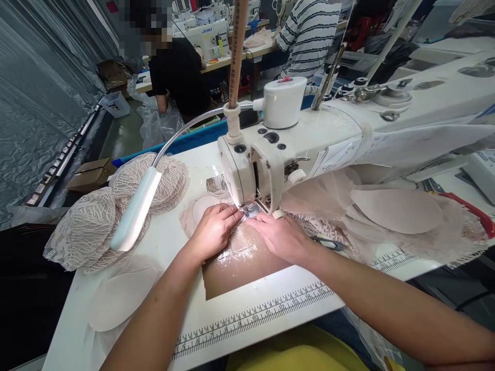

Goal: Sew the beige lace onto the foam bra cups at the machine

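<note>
My left hand (212, 231) lies on a pale lace piece (201, 206) just left of the presser foot (251, 208) of a white sewing machine (270, 154). Its fingers are pressed together on the fabric and point at the needle. My right hand (280, 236) rests on the same fabric just right of the foot, fingers bent down onto it. Both hands meet at the foot, over a shiny brown patch (240, 263) on the table.
A heap of lace cups (100, 216) lies at the left under a gooseneck lamp (135, 208). Beige foam cups and lace (394, 208) pile at the right beside a red-handled tool (475, 211). A printed ruler (251, 314) runs along the table's front edge. Other people sit at machines behind.
</note>
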Demonstrator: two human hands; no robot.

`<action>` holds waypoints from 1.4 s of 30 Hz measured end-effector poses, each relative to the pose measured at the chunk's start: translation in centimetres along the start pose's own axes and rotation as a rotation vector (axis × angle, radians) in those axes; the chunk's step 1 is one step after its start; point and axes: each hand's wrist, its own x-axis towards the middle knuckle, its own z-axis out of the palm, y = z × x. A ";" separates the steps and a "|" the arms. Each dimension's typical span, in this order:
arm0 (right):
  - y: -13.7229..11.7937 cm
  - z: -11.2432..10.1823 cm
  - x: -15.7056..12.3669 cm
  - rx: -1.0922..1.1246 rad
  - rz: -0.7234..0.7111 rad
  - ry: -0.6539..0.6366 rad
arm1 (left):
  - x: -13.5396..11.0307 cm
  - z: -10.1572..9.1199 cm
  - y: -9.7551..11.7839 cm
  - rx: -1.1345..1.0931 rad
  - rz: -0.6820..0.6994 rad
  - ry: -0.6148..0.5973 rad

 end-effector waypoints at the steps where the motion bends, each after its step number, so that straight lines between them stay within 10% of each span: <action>1: 0.0 0.0 0.0 0.001 -0.001 0.007 | 0.0 0.0 0.0 0.013 -0.007 -0.002; 14: 0.7 0.0 -0.3 0.110 0.015 0.034 | -1.4 -2.8 3.0 -0.037 -0.214 -0.093; 42: 0.1 0.4 -0.5 0.028 -0.039 0.034 | -0.7 -0.8 3.6 0.067 -0.047 -0.075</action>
